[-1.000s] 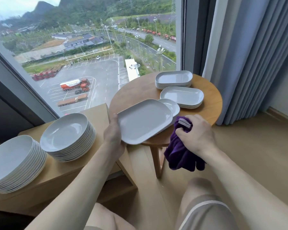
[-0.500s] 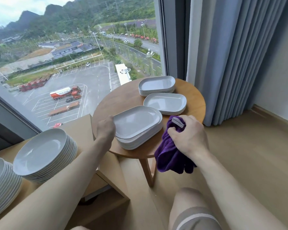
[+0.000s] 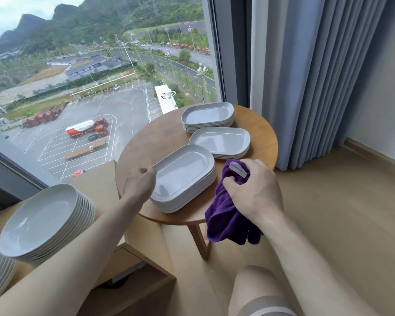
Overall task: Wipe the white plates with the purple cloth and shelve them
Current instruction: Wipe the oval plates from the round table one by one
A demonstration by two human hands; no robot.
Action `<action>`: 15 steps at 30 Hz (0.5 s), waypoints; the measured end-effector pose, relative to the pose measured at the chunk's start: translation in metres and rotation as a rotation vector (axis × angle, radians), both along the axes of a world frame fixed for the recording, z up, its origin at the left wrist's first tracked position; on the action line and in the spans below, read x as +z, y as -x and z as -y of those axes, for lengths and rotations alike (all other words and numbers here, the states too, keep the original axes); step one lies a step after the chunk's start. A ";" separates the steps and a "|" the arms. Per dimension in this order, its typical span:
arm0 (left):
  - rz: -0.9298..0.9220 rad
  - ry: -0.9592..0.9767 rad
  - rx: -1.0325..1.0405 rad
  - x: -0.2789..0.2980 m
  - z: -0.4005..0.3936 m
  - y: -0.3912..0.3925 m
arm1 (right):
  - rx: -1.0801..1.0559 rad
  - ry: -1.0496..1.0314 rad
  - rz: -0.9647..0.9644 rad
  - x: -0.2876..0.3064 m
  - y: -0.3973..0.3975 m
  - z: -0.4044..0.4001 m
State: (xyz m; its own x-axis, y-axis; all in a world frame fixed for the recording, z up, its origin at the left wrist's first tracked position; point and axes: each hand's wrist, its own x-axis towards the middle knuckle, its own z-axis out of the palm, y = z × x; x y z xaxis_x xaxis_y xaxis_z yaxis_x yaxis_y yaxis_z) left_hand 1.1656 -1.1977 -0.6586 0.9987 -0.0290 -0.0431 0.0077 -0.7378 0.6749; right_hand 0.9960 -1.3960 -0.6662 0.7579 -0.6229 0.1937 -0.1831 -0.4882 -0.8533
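Pinching the rim of the top plate point(image 3: 184, 171) on the nearest stack on the round tabletop point(image 3: 160, 135) with left hand point(image 3: 140, 184), right hand point(image 3: 252, 190) clutching purple cloth point(image 3: 226, 215) just beside; thin fingertip hold risking a slip back onto the stack.

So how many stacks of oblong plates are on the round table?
3: near stack under the left hand, middle stack beside the cloth, far stack by the window. Round plates sit elsewhere, on the side unit.
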 end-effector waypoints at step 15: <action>-0.103 -0.274 -0.037 0.013 0.026 -0.049 | -0.047 -0.042 -0.005 0.002 -0.002 0.011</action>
